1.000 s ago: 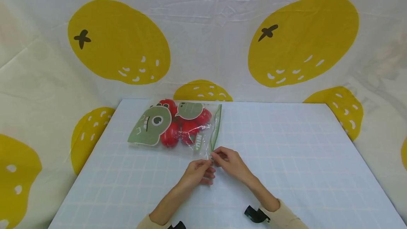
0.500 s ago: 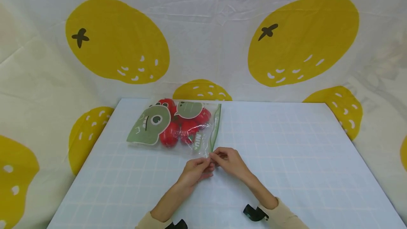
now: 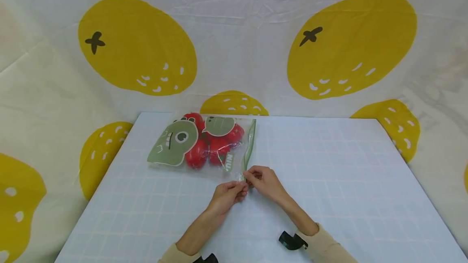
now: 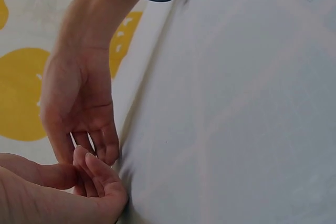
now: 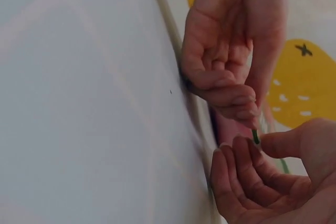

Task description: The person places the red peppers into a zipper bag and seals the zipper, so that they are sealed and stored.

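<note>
A clear zip bag (image 3: 237, 155) with green dinosaur print lies at the back left of the table in the head view. Several red tomatoes (image 3: 197, 154) show through its plastic. Along its right side runs a green zip strip (image 3: 250, 143). My left hand (image 3: 225, 198) pinches the bag's near right corner. Just beyond it, my right hand (image 3: 266, 183) pinches the zip strip, thumb against fingers. A short bit of green strip (image 5: 255, 136) shows between the two hands in the right wrist view. The fingertips hide the corner itself.
The table (image 3: 329, 173) wears a pale blue checked cover. Behind it hangs a white cloth (image 3: 241, 52) printed with big yellow fruit. Each wrist carries a dark camera, one of them a black camera (image 3: 291, 240) by the right sleeve.
My right hand has shifted slightly up along the zip strip, away from the left hand. The lower fingers of my left hand have drawn in. The bag lies nearly as before.
</note>
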`<state>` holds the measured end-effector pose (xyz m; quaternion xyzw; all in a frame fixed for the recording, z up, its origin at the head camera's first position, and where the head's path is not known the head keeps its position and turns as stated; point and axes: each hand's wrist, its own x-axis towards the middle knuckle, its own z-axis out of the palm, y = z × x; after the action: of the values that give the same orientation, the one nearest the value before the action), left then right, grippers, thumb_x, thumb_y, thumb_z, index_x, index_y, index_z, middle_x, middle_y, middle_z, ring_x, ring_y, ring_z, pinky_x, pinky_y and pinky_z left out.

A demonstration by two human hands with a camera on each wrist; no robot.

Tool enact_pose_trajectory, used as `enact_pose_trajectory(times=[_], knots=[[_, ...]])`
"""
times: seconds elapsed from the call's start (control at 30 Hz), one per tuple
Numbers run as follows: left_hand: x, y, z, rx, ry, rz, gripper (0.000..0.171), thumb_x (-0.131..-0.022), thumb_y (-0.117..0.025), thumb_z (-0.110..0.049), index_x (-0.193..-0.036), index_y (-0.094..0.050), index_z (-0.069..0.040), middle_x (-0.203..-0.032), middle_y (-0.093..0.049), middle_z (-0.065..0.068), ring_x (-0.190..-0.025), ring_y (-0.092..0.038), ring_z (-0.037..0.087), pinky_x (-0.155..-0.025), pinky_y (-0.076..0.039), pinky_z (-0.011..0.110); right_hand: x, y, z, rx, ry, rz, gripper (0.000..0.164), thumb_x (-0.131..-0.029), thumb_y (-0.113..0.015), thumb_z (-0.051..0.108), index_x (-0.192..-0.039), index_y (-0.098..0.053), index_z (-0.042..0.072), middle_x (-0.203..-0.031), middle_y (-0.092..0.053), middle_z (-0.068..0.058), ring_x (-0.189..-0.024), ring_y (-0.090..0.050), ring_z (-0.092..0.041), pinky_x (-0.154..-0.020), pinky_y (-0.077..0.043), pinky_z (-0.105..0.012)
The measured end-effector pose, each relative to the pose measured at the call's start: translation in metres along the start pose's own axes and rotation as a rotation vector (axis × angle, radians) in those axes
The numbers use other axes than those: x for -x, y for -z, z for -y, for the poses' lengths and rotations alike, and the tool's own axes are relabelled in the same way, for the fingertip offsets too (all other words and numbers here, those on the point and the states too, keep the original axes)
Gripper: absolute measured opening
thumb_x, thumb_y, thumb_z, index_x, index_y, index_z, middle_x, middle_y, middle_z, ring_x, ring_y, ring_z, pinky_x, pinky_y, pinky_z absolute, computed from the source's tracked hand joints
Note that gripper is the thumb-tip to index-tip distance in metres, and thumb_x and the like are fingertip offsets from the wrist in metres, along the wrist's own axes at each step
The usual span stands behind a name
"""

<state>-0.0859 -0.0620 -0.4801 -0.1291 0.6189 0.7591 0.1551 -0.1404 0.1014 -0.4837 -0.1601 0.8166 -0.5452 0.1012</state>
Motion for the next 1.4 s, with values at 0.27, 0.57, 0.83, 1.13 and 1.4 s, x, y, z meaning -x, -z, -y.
enact_pose_trajectory(times=[0.27, 0.57, 0.83, 1.13, 1.4], knots=[[0.0, 0.0, 0.0, -0.01, 0.005, 0.004, 0.03, -0.104, -0.061, -0.011, -0.115, -0.066, 0.016, -0.089, -0.071, 0.002, -0.079, -0.065, 0.006, -0.075, -0.057, 0.02, -0.006, 0.0, 0.0, 0.005, -0.025, -0.043, 0.021, -0.101, -0.065, 0.02, -0.088, -0.073, 0.005, -0.073, -0.069, -0.001, -0.068, -0.066, -0.012, -0.065, -0.053, -0.024], [0.001, 0.001, -0.001, -0.017, 0.005, 0.019, 0.03, -0.104, -0.061, -0.011, -0.117, -0.066, 0.015, -0.093, -0.072, 0.005, -0.081, -0.066, 0.008, -0.078, -0.058, 0.022, -0.013, 0.002, 0.003, 0.01, -0.033, -0.084, 0.021, -0.101, -0.066, 0.02, -0.086, -0.071, 0.006, -0.07, -0.066, 0.0, -0.067, -0.062, -0.012, -0.064, -0.049, -0.024], [0.001, 0.003, 0.0, -0.012, -0.003, 0.04, 0.031, -0.103, -0.06, -0.01, -0.118, -0.064, 0.017, -0.093, -0.071, 0.006, -0.082, -0.066, 0.008, -0.079, -0.058, 0.023, -0.021, 0.003, 0.001, 0.022, -0.021, -0.132, 0.02, -0.1, -0.066, 0.018, -0.086, -0.071, 0.005, -0.07, -0.067, -0.001, -0.066, -0.063, -0.012, -0.06, -0.047, -0.024], [0.001, 0.005, 0.001, -0.003, -0.008, 0.047, 0.028, -0.103, -0.06, -0.008, -0.117, -0.065, 0.016, -0.093, -0.07, 0.005, -0.082, -0.066, 0.008, -0.08, -0.058, 0.023, -0.033, 0.005, -0.001, 0.037, -0.021, -0.157, 0.02, -0.101, -0.066, 0.017, -0.085, -0.071, 0.005, -0.069, -0.067, -0.003, -0.065, -0.061, -0.012, -0.059, -0.045, -0.024], [0.002, 0.003, 0.001, 0.004, -0.005, 0.038, 0.026, -0.103, -0.06, -0.006, -0.115, -0.066, 0.016, -0.092, -0.071, 0.006, -0.08, -0.066, 0.007, -0.077, -0.058, 0.021, -0.044, 0.01, -0.002, 0.049, -0.035, -0.179, 0.02, -0.1, -0.067, 0.018, -0.086, -0.072, 0.003, -0.07, -0.068, -0.003, -0.065, -0.062, -0.011, -0.06, -0.047, -0.023]])
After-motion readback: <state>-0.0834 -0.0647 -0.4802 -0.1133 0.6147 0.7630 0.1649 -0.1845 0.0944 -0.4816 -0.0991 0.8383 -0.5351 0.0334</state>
